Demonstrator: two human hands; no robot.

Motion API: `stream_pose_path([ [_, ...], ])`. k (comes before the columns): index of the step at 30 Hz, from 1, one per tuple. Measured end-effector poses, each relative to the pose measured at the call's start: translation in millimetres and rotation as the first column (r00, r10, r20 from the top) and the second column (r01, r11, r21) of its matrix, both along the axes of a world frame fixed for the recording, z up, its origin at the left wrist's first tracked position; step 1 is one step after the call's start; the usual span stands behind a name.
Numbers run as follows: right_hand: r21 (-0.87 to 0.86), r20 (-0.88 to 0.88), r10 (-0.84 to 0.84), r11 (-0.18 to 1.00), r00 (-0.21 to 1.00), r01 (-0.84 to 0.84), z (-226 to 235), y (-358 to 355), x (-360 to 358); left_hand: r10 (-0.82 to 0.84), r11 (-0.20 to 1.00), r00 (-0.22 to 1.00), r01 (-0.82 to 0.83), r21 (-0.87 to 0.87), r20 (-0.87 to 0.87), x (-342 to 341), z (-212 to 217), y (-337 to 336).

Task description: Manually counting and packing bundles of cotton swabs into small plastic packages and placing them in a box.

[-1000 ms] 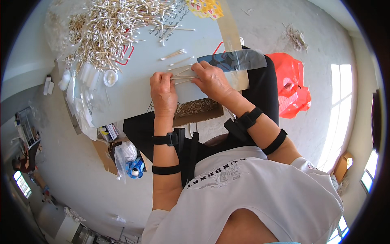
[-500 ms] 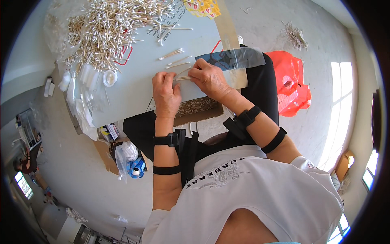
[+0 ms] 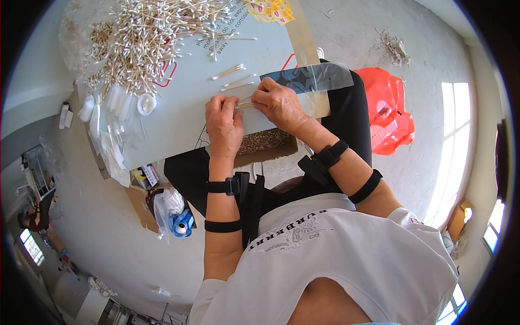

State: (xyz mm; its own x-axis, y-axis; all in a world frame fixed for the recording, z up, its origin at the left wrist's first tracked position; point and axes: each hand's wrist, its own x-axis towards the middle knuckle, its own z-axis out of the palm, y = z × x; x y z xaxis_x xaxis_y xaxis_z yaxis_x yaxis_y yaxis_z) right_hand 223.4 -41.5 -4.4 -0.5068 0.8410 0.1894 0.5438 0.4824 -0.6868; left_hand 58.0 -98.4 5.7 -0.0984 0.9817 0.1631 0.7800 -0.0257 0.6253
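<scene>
Over the near edge of the table, a few white-tipped cotton swabs [image 3: 246, 105] lie crosswise between my two hands. My right hand [image 3: 281, 106] pinches them at their right end. The fingertips of my left hand [image 3: 223, 123] are closed at their left end, and the tips there are partly hidden. Just beyond my fingers, loose swabs [image 3: 237, 86] and a small bundle of swabs [image 3: 228, 72] rest on the tabletop [image 3: 187, 108]. A large heap of swabs [image 3: 141, 43] covers the far left of the table.
Left of my hands stand a small round white container [image 3: 146, 104] and clear plastic tubes [image 3: 120, 103]. Clear film [image 3: 330, 77] overhangs the right edge. Yellow packets [image 3: 271, 10] lie at the back. Below the table sits a box of swabs [image 3: 265, 143]; a red bag [image 3: 382, 111] is on the floor.
My left hand has shifted slightly right, bringing its fingertips onto the swabs' left end. A loose swab just above the fingers now lies in against them. My right hand has hardly moved.
</scene>
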Motion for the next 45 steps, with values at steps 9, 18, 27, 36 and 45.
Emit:
stream_pose_path([
  [9,-0.034,0.01,0.006,0.999,1.0,-0.005,-0.6,0.0,-0.4,-0.012,0.999,1.0,0.012,0.048,0.008,0.3,-3.2,1.0],
  [18,-0.026,-0.006,-0.025,0.999,1.0,0.025,2.5,-0.5,-1.0,-0.031,0.998,0.999,0.031,0.053,-0.007,-0.6,-5.0,1.1],
  [27,-0.009,-0.078,-0.112,0.994,0.991,0.112,6.7,5.3,-4.4,0.032,0.996,0.996,-0.039,0.084,0.083,2.1,0.3,3.3],
  [36,0.068,0.027,-0.102,0.993,0.994,0.1,-5.4,26.3,-13.6,0.066,0.995,0.996,-0.062,0.074,-0.056,-6.6,-4.2,20.9],
  [45,-0.046,-0.069,-0.172,0.984,0.983,0.169,4.7,25.9,-12.9,0.122,0.981,0.992,-0.116,0.153,-0.033,-8.6,-2.4,25.9],
])
